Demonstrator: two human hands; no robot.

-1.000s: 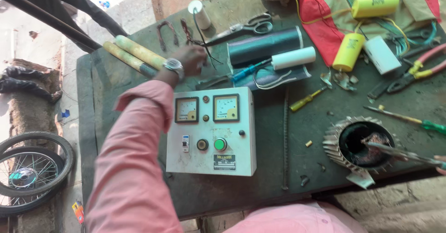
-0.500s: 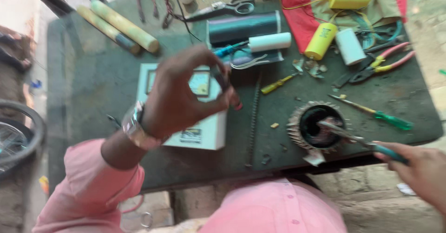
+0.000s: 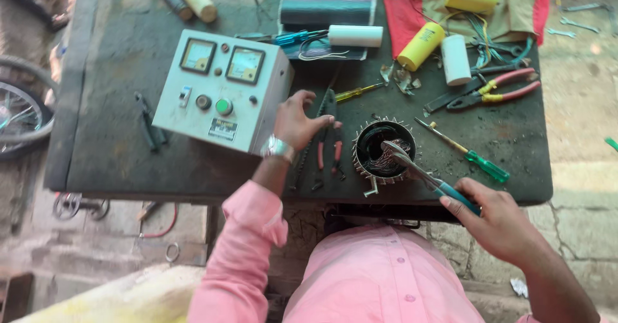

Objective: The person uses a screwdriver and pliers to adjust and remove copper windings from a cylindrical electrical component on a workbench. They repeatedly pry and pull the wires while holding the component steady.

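The right hand [image 3: 499,223] is gripping the teal handles of a pair of steel long-nose pliers [image 3: 421,171], fingers wrapped closed around them; the tool's long axis is running up and to the left from the fingers, its tip pointing into the round, finned metal stator [image 3: 385,149] with copper windings. The left hand [image 3: 297,118] is resting with fingers loosely spread on red-handled pliers [image 3: 327,146] lying beside the grey metered control box [image 3: 219,91]; half a second ago it was raised above that box.

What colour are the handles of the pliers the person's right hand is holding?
Blue-green, seen in the head view: the pliers in the right hand.
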